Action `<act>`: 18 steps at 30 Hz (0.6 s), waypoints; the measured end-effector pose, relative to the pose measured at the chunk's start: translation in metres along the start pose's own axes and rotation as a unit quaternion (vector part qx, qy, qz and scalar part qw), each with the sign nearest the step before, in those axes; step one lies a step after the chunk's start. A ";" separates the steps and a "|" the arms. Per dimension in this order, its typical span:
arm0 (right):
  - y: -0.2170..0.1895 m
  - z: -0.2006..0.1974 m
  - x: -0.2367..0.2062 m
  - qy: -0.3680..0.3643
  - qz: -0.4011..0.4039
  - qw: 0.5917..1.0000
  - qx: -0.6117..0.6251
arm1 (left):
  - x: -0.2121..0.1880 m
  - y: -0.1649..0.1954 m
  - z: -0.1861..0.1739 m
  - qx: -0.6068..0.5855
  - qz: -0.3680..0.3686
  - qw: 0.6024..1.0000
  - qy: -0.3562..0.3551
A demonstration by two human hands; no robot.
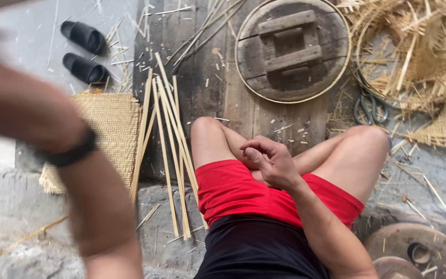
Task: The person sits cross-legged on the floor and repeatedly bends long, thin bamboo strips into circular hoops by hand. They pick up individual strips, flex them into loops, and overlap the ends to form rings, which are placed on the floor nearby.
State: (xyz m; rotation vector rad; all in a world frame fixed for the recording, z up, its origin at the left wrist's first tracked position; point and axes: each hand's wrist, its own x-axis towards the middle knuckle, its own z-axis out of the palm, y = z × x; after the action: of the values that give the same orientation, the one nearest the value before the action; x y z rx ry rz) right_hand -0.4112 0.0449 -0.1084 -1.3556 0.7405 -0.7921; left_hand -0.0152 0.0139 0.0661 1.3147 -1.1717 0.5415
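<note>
We see our right hand [268,160], fingers loosely curled on nothing, resting in our lap over the red shorts [231,188]. Our left hand's grip we cannot tell: it lies out of frame, and only its blurred forearm with a black wristband [70,152] shows. Just beside our knee lie flat, pale bamboo strips [167,134] on rough planks. Farther off are a woven mat [112,126], a round wooden form [291,49] and black sandals [83,51].

The right hand [269,160] rested loosely curled, empty, fingers [256,147] bent inward, above the red shorts [228,188] at the lap. The left forearm [78,170], blurred, rose left of the shorts, a black wristband [70,152] around it; its hand lay out of view.
</note>
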 end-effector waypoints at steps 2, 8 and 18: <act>-0.035 0.008 0.012 0.010 -0.086 0.992 -0.087 | -0.066 0.012 0.037 -0.131 -0.112 0.985 0.005; -0.114 0.019 0.062 0.133 -0.349 0.818 -0.436 | -0.226 0.119 0.083 -0.426 -0.513 0.742 -0.067; -0.065 -0.001 0.073 0.052 0.024 0.972 -0.228 | -0.271 0.141 0.065 -0.443 -0.623 0.626 -0.155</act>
State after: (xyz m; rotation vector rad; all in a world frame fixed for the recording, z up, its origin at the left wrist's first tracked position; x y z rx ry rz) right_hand -0.3768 -0.0199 -0.0442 -1.7069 1.0814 -0.6820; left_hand -0.2611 0.0679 -0.1183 0.9796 -0.3579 -1.2099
